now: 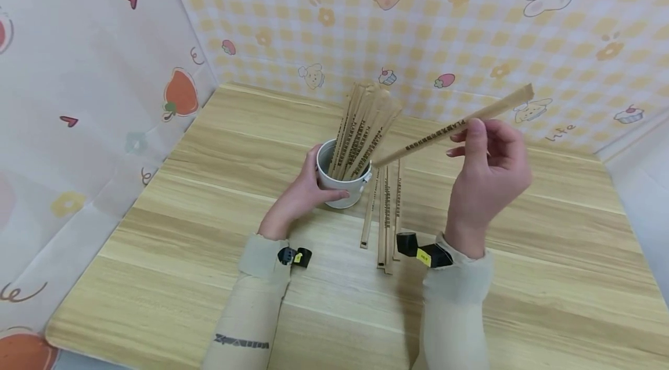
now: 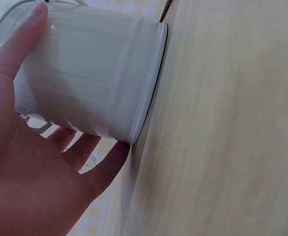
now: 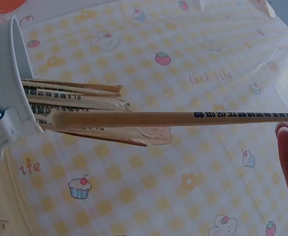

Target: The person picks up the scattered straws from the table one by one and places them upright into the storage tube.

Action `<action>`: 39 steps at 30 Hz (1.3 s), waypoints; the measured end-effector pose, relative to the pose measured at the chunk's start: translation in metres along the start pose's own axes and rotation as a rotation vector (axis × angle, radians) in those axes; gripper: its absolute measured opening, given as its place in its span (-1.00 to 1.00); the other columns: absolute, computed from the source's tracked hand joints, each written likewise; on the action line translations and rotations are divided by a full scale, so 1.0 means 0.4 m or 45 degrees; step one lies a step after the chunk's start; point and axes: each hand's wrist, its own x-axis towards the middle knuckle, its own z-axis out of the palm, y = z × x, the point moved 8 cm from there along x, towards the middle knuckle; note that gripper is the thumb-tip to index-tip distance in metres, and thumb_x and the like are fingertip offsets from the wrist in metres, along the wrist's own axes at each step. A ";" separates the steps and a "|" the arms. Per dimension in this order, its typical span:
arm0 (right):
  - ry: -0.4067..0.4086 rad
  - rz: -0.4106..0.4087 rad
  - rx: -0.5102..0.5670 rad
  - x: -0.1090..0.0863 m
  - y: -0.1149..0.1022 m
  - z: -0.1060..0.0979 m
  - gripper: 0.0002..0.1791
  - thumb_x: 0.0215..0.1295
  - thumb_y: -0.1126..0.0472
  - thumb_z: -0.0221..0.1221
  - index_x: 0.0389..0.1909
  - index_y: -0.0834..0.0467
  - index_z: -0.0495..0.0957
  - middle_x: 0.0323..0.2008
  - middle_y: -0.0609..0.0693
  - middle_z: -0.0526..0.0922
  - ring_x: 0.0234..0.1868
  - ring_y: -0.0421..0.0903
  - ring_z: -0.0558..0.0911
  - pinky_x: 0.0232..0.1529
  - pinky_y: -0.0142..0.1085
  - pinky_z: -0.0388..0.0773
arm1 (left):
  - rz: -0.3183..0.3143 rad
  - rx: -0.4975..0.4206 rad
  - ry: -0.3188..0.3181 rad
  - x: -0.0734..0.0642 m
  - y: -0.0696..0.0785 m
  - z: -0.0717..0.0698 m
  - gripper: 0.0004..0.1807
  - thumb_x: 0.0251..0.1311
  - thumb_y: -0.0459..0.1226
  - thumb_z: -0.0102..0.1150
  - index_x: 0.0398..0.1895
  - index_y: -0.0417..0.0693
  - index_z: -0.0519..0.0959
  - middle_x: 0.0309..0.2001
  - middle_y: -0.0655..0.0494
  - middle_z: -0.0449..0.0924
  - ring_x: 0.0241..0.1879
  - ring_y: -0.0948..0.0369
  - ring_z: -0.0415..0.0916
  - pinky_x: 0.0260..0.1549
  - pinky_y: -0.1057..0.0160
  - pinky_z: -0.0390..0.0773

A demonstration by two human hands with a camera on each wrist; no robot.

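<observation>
My left hand [image 1: 298, 201] grips a small white metal bucket [image 1: 354, 187] from its left side, thumb across the front. Its fingers spread along the bucket wall [image 2: 85, 73] in the left wrist view, where the bucket's base is at the tabletop. Several paper-wrapped straws [image 1: 360, 132] lean in the bucket, tops fanned out above the rim. Between thumb and fingers, my right hand [image 1: 488, 169] pinches another paper-wrapped straw [image 1: 436, 136], printed with dark lettering. This straw slants down to the left, its lower end overlapping the bucket's rim in the head view.
Several more wrapped straws [image 1: 388, 219] lie side by side on the wooden table [image 1: 183, 230], just right of the bucket. A yellow checked wall covering [image 1: 345, 21] with cartoon prints rises behind the table. Another patterned sheet [image 1: 104, 68] stands at the left.
</observation>
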 end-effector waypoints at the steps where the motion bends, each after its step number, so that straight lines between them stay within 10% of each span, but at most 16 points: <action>1: 0.003 -0.014 0.003 -0.001 -0.002 0.001 -0.80 0.04 0.33 0.25 -0.48 0.42 0.49 -0.57 0.29 0.55 -0.58 0.01 0.55 -0.64 -0.36 0.49 | 0.002 0.001 -0.001 0.000 0.001 0.000 0.13 -0.22 -0.36 0.40 0.33 0.00 -0.20 0.25 -0.05 0.01 0.23 0.05 0.03 0.17 0.10 0.11; 18: -0.372 0.156 -0.199 -0.068 0.105 0.108 -0.79 0.10 0.26 0.21 -0.38 0.38 0.53 -0.47 0.16 0.60 -0.48 -0.04 0.58 -0.56 -0.33 0.54 | -0.015 0.030 0.031 0.024 -0.082 -0.001 0.18 -0.32 -0.18 0.46 0.31 0.32 -0.18 0.26 0.14 0.02 0.22 0.19 0.04 0.18 0.13 0.10; 27: -0.534 0.157 -0.372 -0.109 0.176 0.142 -0.77 0.12 0.21 0.20 -0.36 0.35 0.55 -0.49 0.10 0.61 -0.57 -0.01 0.55 -0.64 -0.39 0.50 | -0.058 0.014 0.005 0.001 -0.010 -0.001 0.14 -0.24 -0.33 0.42 0.34 0.02 -0.20 0.25 -0.02 0.02 0.22 0.08 0.05 0.18 0.10 0.09; 39: -0.625 0.102 -0.641 -0.131 0.270 0.142 -0.67 0.11 -0.02 0.18 -0.40 0.21 0.59 -0.55 -0.06 0.57 -0.56 -0.24 0.45 -0.55 -0.47 0.37 | -0.032 0.033 0.014 -0.002 -0.006 -0.004 0.13 -0.23 -0.30 0.42 0.33 0.03 -0.20 0.26 -0.01 0.02 0.22 0.10 0.05 0.18 0.10 0.09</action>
